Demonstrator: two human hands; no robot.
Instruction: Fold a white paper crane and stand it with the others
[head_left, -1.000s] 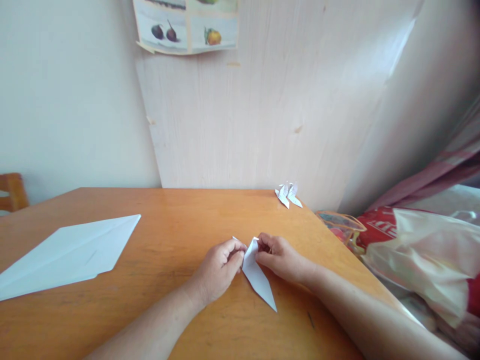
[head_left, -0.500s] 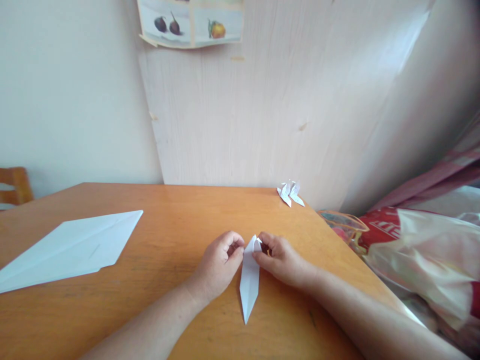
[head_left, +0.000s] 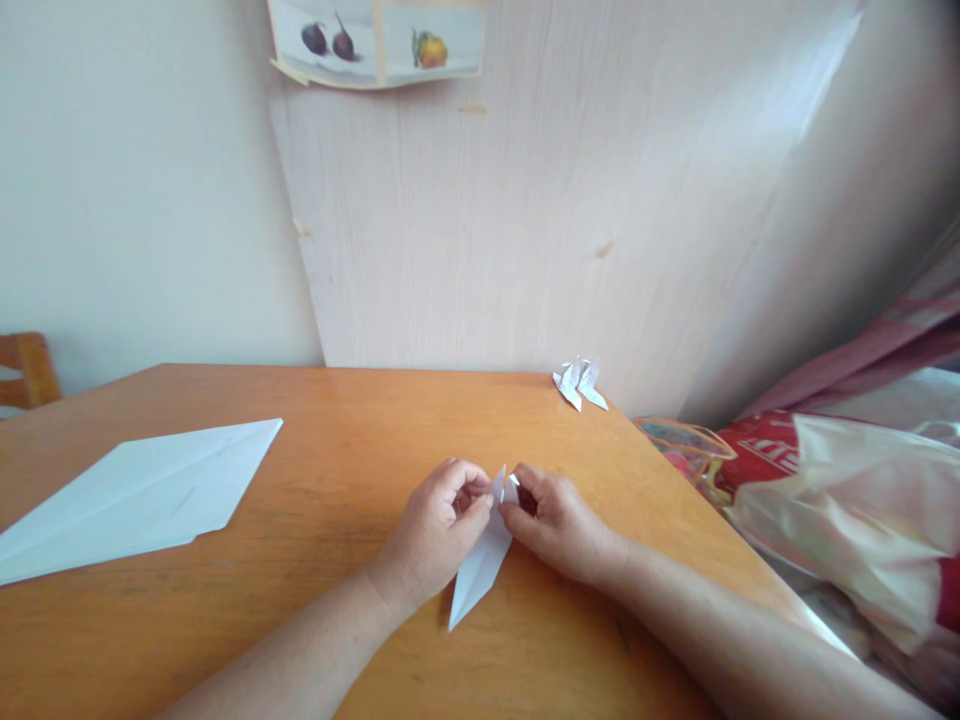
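Observation:
A small folded white paper piece [head_left: 480, 565], long and pointed, lies on the orange wooden table [head_left: 337, 470] with its tip toward me. My left hand [head_left: 439, 525] pinches its upper end from the left. My right hand [head_left: 559, 520] pinches the same end from the right, fingers curled. The two hands almost touch over the paper's top.
A large folded white sheet [head_left: 135, 495] lies at the table's left. Small folded paper figures [head_left: 579, 382] sit at the far right corner by the wooden panel. Plastic bags [head_left: 840, 500] crowd the right edge. A chair back [head_left: 26, 368] shows at far left.
The paper's pointed tip has swung from lower right, through straight down, to lower left. Both hands have stayed pinched on its top end.

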